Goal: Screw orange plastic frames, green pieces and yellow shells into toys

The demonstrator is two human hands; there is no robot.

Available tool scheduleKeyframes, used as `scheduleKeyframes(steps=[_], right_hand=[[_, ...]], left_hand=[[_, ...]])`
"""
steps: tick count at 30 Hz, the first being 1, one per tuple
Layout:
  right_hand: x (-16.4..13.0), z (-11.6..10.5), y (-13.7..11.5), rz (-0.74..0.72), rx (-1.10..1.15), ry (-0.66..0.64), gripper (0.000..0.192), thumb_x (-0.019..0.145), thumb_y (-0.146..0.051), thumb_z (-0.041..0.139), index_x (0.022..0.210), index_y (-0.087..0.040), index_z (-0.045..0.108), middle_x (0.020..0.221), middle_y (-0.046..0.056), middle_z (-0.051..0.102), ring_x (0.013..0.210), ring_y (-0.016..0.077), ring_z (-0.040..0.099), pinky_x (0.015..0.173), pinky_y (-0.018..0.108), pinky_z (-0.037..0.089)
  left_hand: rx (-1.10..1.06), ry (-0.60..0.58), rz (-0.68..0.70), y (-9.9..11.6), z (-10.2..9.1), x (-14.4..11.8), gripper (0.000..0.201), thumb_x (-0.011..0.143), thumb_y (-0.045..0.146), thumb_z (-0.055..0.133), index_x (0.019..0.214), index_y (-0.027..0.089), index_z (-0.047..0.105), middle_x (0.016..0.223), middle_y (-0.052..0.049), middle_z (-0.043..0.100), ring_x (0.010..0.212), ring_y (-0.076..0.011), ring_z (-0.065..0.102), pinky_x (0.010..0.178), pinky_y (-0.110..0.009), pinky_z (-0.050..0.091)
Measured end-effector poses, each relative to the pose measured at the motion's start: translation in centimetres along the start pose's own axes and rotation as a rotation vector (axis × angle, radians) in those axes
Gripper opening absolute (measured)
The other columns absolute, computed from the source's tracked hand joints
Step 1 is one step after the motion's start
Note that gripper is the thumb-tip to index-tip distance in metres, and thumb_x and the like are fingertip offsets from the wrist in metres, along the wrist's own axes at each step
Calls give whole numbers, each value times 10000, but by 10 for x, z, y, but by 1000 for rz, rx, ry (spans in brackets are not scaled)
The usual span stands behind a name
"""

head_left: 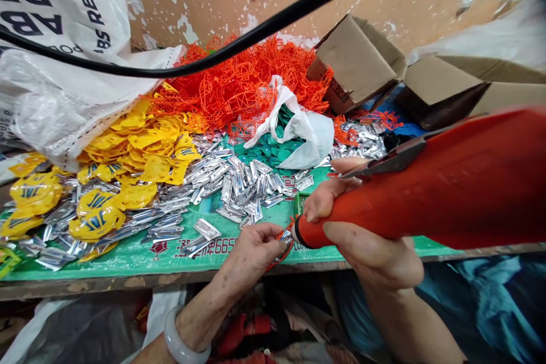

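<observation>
My right hand point(371, 253) is wrapped round a red electric screwdriver point(409, 193) with a dark lever along its upper side. The tool tilts down to the left, and its narrow tip reaches the work by my left fingers. Between the thumb and fingers of my left hand point(251, 253) is a small orange plastic frame point(290, 247), held near the table's front edge. A bit of shiny metal shows in it. The tool's nose and my fingers hide most of this piece.
Behind my hands lie loose silver metal plates point(243, 187), yellow plastic pieces point(145, 142), a heap of orange frames point(239, 85) and green pieces in a white bag point(318, 136). Open cardboard boxes point(362, 62) stand at right. A black cable point(273, 25) crosses overhead; a white sack point(55, 85) is left.
</observation>
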State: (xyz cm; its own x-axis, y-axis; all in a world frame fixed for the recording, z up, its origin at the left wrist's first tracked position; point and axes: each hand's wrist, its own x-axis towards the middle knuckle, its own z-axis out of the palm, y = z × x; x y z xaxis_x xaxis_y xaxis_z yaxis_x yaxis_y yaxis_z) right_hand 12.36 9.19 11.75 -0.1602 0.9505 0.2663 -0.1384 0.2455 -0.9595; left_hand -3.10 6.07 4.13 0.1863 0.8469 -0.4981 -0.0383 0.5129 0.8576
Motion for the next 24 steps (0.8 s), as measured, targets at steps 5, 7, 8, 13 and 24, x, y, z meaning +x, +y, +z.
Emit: scheduleKeyframes(steps=[5,7,8,13,24], right_hand=[[-1,1,3,-30,10,-14,459,685,-223,713,1094,-288,518,718,-15,620,662,202,603,714,426,521],[-3,2,6,-36,21,-2,463,687,-222,721,1097,-291,520,716,-13,620,665,201,601,708,418,521],[-3,3,7,-40,24,6,467,687,-223,724,1101,-295,520,715,-14,618,664,200,598,706,414,520],[-3,3,14,-37,22,-16,438,679,-262,738,1064,-303,534,688,-22,593,645,195,581,697,402,517],[5,-7,10,-129,66,212,355,678,-263,725,999,-260,574,741,-34,600,658,172,589,721,388,503]], left_hand=[[-54,27,-11,-4,2,-1,238,643,348,700,723,127,659,590,9,581,541,-115,436,540,-244,299],[-86,35,-2,-6,3,0,211,625,317,699,717,130,666,592,6,592,550,-124,462,548,-246,319],[-106,37,4,-7,3,0,196,616,297,696,717,131,671,594,4,598,562,-131,481,558,-249,334],[-168,45,8,-13,2,2,130,602,233,669,696,143,673,597,3,601,627,-164,547,617,-268,390],[-107,-60,-41,-7,-12,-1,274,685,342,726,866,140,689,686,6,613,575,-102,487,528,-215,324]])
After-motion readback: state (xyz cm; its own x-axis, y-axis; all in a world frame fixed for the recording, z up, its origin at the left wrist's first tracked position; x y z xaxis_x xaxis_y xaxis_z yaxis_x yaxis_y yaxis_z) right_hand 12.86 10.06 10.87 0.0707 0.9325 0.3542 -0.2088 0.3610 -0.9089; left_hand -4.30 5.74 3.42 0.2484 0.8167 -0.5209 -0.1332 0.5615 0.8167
